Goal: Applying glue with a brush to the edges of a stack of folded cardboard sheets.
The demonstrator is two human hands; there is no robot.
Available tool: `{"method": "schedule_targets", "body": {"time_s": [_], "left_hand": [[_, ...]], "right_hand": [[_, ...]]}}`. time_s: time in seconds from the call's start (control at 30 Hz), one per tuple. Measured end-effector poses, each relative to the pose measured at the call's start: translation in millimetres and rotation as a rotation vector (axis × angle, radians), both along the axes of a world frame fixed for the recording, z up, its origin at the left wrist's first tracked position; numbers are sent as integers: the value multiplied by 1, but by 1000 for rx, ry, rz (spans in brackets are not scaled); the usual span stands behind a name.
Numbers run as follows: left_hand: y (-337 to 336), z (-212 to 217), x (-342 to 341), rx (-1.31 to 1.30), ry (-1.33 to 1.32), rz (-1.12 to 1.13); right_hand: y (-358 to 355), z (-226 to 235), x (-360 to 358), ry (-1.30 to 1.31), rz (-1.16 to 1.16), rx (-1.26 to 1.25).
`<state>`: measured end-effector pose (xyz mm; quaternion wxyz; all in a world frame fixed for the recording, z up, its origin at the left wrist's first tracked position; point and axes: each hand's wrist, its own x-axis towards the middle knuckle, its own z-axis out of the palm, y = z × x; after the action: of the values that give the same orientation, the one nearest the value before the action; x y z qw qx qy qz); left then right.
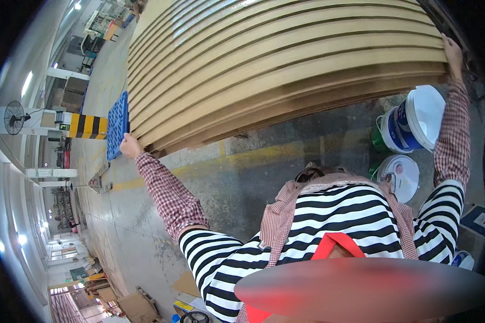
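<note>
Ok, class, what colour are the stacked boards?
The stacked boards are mostly light tan, best seen in the head view.

Open floor (242, 167) in front of me, between the near edge of the ribbed tan panels (285, 59) and my body, so a hand can pass there, but the panels fill the way ahead from my left hand (130, 146) at the near-left corner to my right hand (454, 56) at the right edge. Left side is tight, blue plastic pallet (117, 126) upright just beside my left hand; right side is blocked below the panels by an open white bucket (427, 116) and a lidded bucket (401, 176) near my right forearm.
</note>
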<state>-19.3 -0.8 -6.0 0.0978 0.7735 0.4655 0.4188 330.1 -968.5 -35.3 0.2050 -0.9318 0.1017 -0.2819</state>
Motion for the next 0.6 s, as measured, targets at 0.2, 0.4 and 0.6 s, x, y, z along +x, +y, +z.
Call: {"method": "schedule_targets", "body": {"time_s": [0.2, 0.4, 0.6], "left_hand": [[-15, 2, 31, -37, 157, 127], [-21, 9, 14, -10, 152, 88], [-55, 15, 24, -54, 216, 68]], "right_hand": [[54, 3, -1, 33, 45, -30], [83, 3, -21, -56, -59, -57], [72, 26, -23, 36, -73, -56]]}}
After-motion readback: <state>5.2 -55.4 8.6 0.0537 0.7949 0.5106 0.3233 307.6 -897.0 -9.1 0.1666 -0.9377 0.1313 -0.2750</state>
